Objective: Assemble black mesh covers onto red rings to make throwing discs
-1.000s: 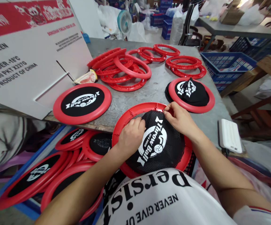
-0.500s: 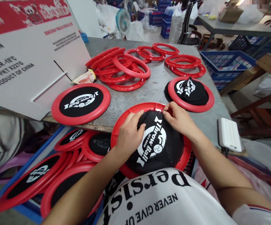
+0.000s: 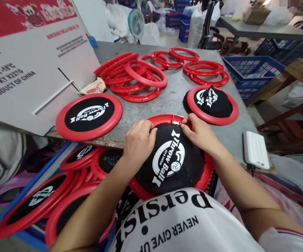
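My left hand (image 3: 138,141) lies curled, fingers bent together, pressing the edge of the black mesh disc printed with white lettering (image 3: 174,161) against the round red plastic ring (image 3: 205,175) beneath it. My right hand (image 3: 197,131) pinches the mesh's far edge between thumb and fingertips at the ring's rim. The ring sits at the near edge of the grey bench (image 3: 172,98), against my chest.

Head-worn view, steeply downward, close.
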The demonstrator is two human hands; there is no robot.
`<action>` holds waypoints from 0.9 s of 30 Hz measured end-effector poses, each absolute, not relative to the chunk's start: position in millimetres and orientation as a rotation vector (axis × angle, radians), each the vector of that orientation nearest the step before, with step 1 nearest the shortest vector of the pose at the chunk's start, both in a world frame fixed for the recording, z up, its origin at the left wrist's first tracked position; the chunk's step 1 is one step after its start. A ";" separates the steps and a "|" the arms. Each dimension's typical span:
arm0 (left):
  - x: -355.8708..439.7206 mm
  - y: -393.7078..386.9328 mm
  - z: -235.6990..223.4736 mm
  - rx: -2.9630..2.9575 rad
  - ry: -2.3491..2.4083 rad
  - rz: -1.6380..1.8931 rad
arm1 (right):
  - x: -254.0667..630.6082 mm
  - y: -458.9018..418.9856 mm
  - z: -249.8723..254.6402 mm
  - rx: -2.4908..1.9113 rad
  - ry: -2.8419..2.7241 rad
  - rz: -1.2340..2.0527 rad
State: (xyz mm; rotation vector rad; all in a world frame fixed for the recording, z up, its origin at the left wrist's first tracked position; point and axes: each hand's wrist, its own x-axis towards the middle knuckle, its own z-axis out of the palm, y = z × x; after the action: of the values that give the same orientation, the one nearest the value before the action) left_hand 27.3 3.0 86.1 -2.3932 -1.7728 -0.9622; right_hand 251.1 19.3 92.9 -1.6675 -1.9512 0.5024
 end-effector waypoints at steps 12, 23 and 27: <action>16.5 27.3 76.8 -2.491 -2.163 -1.677 | 254.8 21.4 90.5 -1.578 -1.994 0.519; 27.4 18.1 88.7 -2.484 -2.044 -1.698 | 228.3 52.6 132.7 -1.147 -2.331 0.638; 27.9 16.8 90.2 -2.472 -2.033 -1.698 | 224.4 56.2 139.0 -1.234 -2.351 0.736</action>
State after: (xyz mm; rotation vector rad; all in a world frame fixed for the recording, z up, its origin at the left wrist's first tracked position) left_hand 27.9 16.8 90.2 -2.4722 -2.0328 -1.6984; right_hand 224.4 56.2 139.0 -1.2341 -2.3510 0.7356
